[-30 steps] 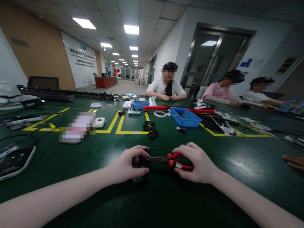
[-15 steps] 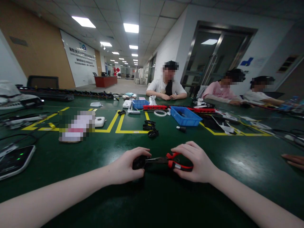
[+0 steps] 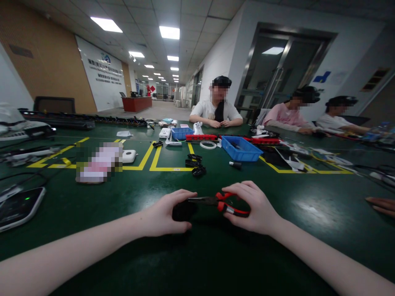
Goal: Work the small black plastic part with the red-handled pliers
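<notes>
Red-handled needle-nose pliers (image 3: 220, 202) lie level in my right hand (image 3: 254, 207), which is closed round the handles. Their jaws point left and reach the top of a small black part (image 3: 182, 210). My left hand (image 3: 168, 211) grips that part between thumb and fingers, just above the green table (image 3: 210, 263). The part is dark and half hidden, so its kind cannot be made out. Farther off, several similar-looking black pieces (image 3: 196, 164) lie in a group beyond my hands.
A blue bin (image 3: 242, 153) and a short black cylinder (image 3: 235, 165) stand beyond my right hand. At left lie a phone (image 3: 97, 166), a white device (image 3: 128, 156) and a black screen device (image 3: 20, 209). A person (image 3: 217, 109) sits opposite; another person's hand (image 3: 381, 204) rests at right.
The pliers' jaws have moved slightly up and left, now across the black part's top. In my left hand the black part has tilted, and the thumb sits a little farther right.
</notes>
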A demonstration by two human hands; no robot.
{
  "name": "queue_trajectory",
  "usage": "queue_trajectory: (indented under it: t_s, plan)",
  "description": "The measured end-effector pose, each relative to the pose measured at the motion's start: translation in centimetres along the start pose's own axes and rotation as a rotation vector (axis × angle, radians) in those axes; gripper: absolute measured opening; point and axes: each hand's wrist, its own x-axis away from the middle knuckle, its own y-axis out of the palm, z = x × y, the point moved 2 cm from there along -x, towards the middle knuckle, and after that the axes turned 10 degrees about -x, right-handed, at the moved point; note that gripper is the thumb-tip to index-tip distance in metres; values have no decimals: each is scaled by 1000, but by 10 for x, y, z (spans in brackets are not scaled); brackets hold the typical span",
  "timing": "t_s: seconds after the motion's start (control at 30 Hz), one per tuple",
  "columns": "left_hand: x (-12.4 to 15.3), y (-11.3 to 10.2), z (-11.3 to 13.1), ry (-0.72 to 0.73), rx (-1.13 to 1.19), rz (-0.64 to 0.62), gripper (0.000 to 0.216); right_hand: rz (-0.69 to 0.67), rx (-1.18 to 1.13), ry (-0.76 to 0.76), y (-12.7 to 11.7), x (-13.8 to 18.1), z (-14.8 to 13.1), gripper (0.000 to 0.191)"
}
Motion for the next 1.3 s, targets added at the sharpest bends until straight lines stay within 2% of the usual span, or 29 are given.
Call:
queue_trajectory:
  t_s: [0.13, 0.37, 0.7, 0.93, 1.3]
  plan:
    - [0, 3, -5, -12, -13, 1, 75, -1, 66, 42, 3, 0, 0, 45]
    - [2, 3, -9, -32, -176, 26, 70, -11, 118, 14, 6, -1, -1, 44]
    - [-1, 0, -7, -40, -238, 196, 44, -4, 91, 133, 6, 0, 10, 38]
    - [-3, -4, -2, -5, -203, 160, 17, -13, 81, 17, 8, 0, -1, 38]
    - [-5, -1, -10, 5, -175, 159, 10, -17, 57, 14, 11, 1, 0, 36]
